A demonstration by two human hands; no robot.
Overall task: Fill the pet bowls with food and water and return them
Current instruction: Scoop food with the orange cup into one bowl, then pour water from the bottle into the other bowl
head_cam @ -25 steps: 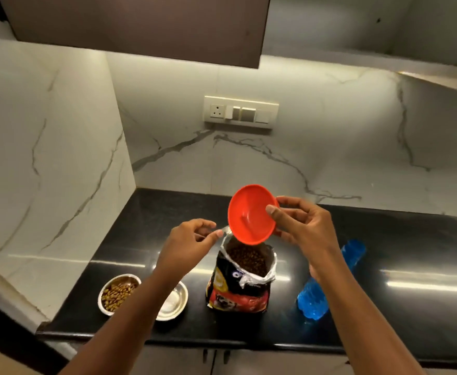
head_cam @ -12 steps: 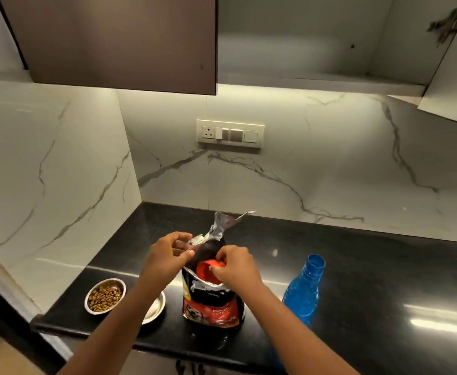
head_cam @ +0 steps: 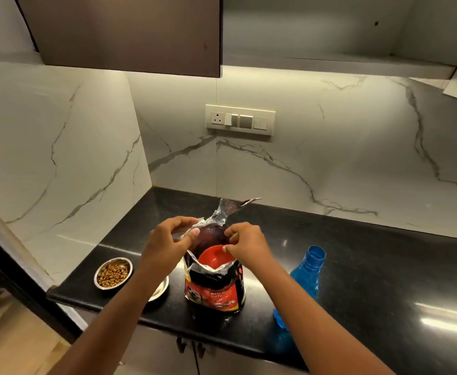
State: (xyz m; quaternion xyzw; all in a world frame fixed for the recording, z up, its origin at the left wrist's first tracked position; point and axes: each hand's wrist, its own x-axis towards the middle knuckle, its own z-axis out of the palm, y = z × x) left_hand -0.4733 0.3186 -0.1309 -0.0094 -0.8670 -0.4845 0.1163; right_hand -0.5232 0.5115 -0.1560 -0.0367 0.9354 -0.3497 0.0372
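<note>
I see the glossy black stone counter (head_cam: 357, 266) carrying everything, which keeps the whole job in one spot near its front edge. The upright black-and-red foil pet food bag (head_cam: 215, 288) stands in the middle with its mouth open and its torn silver flap raised behind. I judge it is held open so the round red plastic scoop bowl (head_cam: 214, 257) can sit inside on the food. The clear blue plastic bottle (head_cam: 307, 272), uncapped, waits just right of the bag, presumably for the water step. My left hand (head_cam: 168, 243) pinches the bag's left rim between thumb and fingers; my right hand (head_cam: 245, 246) pinches the right rim likewise. The small round steel bowl of brown kibble (head_cam: 113, 272) sits left of the bag. A second steel bowl (head_cam: 159, 289), mostly hidden under my left forearm, looks unfilled.
</note>
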